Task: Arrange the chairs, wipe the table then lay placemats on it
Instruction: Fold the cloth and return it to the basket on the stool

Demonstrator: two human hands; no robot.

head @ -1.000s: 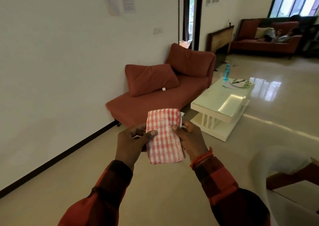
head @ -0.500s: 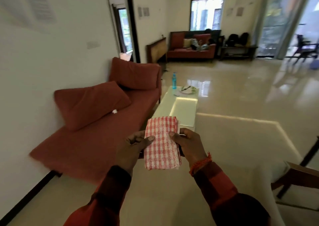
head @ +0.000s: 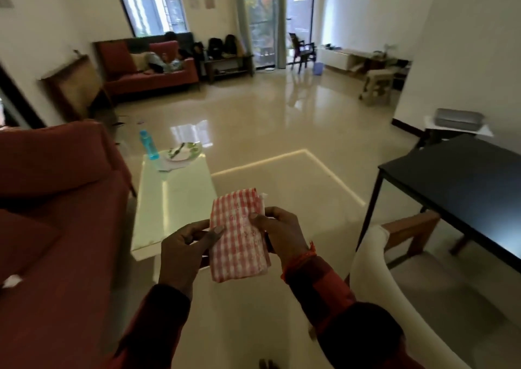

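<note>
**Cloth in both hands, dark counter off to the right**

The folded cloth (head: 239, 234), red and white checked, is held in front of the body between the two hands. The left hand (head: 184, 253) pinches its left edge with the thumb on top and the fingers curled under. The right hand (head: 282, 234) grips the right edge in the same way, thumb lying on the fabric. The long side of the cloth runs away from the person, tilted a little to the right at the far end.

What matters for the next move is where the dark counter (head: 462, 188) lies from the cloth. It stands to the right and somewhat ahead, well apart from both hands, with a chair (head: 403, 258) between the person and its near edge. So the right hand is the nearer one to it. The long axis of the counter goes from the near right toward the far left in the view.

I judge that the wiping is not yet begun, because the cloth is folded and touches no surface. To reach the counter, the person probably must turn right and step around the chair. The pale low table (head: 169, 208) ahead on the left, beside the red sofa (head: 62, 205), carries a blue bottle (head: 148, 144) and a plate (head: 184, 151).
</note>
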